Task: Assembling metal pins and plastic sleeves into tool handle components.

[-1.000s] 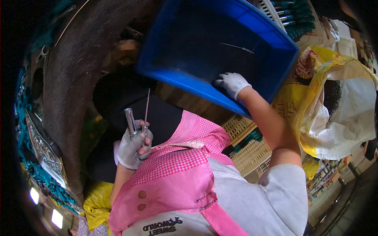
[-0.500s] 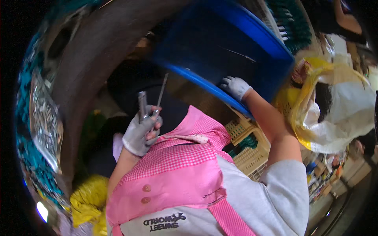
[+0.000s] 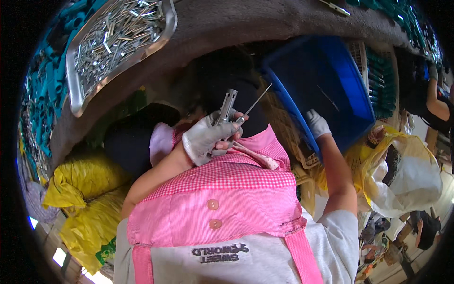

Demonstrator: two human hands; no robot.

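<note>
The big blue plastic tub (image 3: pixel 331 90) was high up and in front of the person a moment ago; now it has come down and over to the right side, tipped on its edge. So the tub looks like it is being put down or moved out of the way, and the work in the other hand can go on, I think.

The left hand (image 3: pixel 208 137), in a grey-white glove, is closed tight around a short silver metal tube with holes in it (image 3: pixel 229 105). The tube sticks up out of the fist. A thin silver metal rod (image 3: pixel 255 104) pokes up from the same fist, just to the right of the tube, and leans to the right. Both have stayed in this hand the whole time.

The right hand (image 3: pixel 316 124), in a white glove, is clamped on the near rim of the tub. Inside the tub there is almost nothing, only one thin dark stick or line on the floor of it; I cannot tell what it is.

Far above and to the left of the left hand sits a shiny silver metal tray (image 3: pixel 75 90). It is full of many small silver metal pins and tubes. Below that hand, to the left, are yellow plastic sacks (image 3: pixel 85 189)
</note>
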